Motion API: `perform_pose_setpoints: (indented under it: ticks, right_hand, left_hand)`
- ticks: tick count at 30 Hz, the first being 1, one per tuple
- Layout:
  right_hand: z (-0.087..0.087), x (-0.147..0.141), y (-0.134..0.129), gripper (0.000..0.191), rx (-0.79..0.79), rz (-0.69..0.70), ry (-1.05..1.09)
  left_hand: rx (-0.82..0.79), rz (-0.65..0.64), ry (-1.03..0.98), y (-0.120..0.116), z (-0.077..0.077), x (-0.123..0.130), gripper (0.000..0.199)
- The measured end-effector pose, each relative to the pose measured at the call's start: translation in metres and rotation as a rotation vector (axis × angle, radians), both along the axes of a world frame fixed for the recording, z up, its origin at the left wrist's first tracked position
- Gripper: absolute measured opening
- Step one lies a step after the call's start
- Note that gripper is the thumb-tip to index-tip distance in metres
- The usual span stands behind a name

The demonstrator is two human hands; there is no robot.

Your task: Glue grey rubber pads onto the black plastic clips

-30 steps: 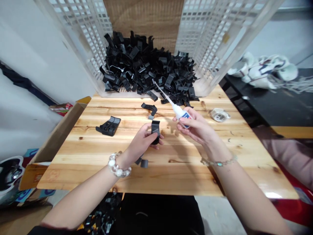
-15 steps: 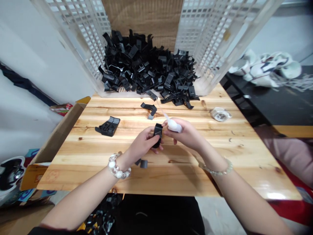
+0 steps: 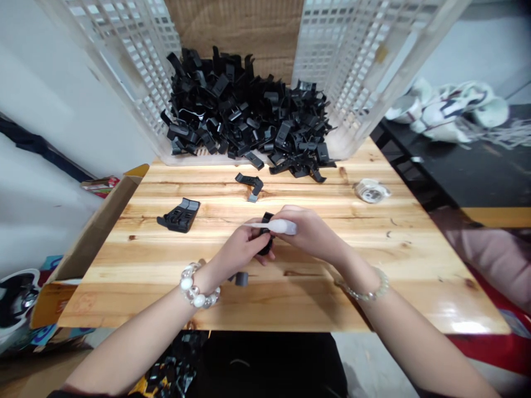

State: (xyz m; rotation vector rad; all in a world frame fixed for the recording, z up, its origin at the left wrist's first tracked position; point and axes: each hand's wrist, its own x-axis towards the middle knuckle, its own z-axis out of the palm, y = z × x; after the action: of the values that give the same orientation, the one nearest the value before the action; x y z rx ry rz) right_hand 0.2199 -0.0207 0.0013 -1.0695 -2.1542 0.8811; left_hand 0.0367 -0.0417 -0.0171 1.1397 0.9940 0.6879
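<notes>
Black plastic clip: mid-table, pinched in the left hand, mostly hidden behind fingers
Left hand: clenched around the clip, probably to keep it steady
Right hand: grasping a white squeeze bottle sideways, thin nozzle reaching across the left fingers, likely angled at the clip
Supply: pile of black clips in a white lattice crate, upper middle, handy at the far edge of the wooden table

A white plastic glue bottle, held level, points its long thin nozzle leftward just over a black plastic clip, which stands upright, mostly hidden.
</notes>
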Motion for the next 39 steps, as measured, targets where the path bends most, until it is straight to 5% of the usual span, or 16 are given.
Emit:
perform_pose_setpoints:
  ticks: [7,12,34,39]
  right_hand:
    - [-0.004,0.002,0.003,0.012,0.086,-0.140,0.112]
    - [-0.011,0.000,0.007,0.011,-0.091,-0.278,0.153]
    - [-0.011,-0.007,-0.001,0.011,0.065,-0.264,0.069]
    - [-0.011,-0.010,-0.003,0.013,-0.007,-0.337,0.053]
  left_hand:
    - [-0.006,0.018,-0.019,-0.001,-0.003,-0.002,0.030]
    - [0.002,-0.015,-0.020,-0.001,-0.002,-0.002,0.032]
    - [-0.003,-0.035,0.042,-0.004,0.001,0.001,0.030]
    - [0.011,-0.030,0.045,-0.005,0.001,0.002,0.031]
